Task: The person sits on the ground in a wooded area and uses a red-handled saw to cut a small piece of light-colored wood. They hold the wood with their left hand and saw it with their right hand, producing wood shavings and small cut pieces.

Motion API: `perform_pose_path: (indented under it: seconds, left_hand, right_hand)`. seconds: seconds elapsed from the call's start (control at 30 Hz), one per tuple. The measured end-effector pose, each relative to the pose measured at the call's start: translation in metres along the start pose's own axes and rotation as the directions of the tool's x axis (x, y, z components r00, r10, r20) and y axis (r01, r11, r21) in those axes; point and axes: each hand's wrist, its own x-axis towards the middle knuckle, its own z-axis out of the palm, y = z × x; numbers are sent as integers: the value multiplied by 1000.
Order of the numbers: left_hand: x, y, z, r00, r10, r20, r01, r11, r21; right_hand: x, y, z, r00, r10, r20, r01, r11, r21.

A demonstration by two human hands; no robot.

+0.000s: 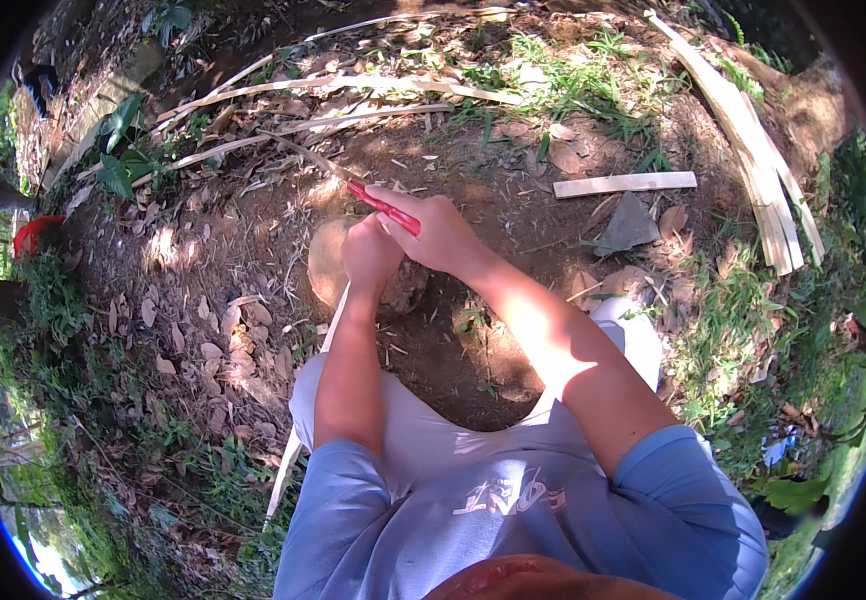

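Note:
My right hand [435, 232] is closed around the red handle of a knife [385, 207]. Its long, thin blade points away to the far left. Just below it, my left hand [371, 252] is closed over a pale wooden strip [286, 472], which runs back past my left knee toward the ground. The strip's far end is hidden by my hands. Both hands are close together above a round, pale-topped wood block [327, 262], partly covered by my left hand. Whether the blade touches the strip, I cannot tell.
Long pale strips [353, 84] lie across the ground ahead. A bundle of flat slats [753, 160] rests at far right, near a short slat [625, 184] and a grey stone [629, 224]. Dry leaves and grass surround me. A red object [35, 236] is at far left.

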Motion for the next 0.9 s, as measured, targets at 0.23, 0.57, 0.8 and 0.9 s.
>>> perform_pose_path:
  seconds: [0.23,0.57,0.8,0.9]
  left_hand:
    - [4,2,2,1000,15,-22,-12,991,132]
    - [9,-1,7,1000,-28,13,25,984,176]
    - [7,-11,11,999,-32,34,27,989,142]
    - [9,-9,8,998,-50,46,44,993,114]
  right_hand:
    - [-142,-28,-98,988,150,44,-149,989,-15]
    - [-229,-91,-181,989,63,132,-21,955,-295]
    - [-157,-49,-123,995,82,62,-77,994,-84]
    - [-107,-18,-79,999,52,-2,-52,998,36]
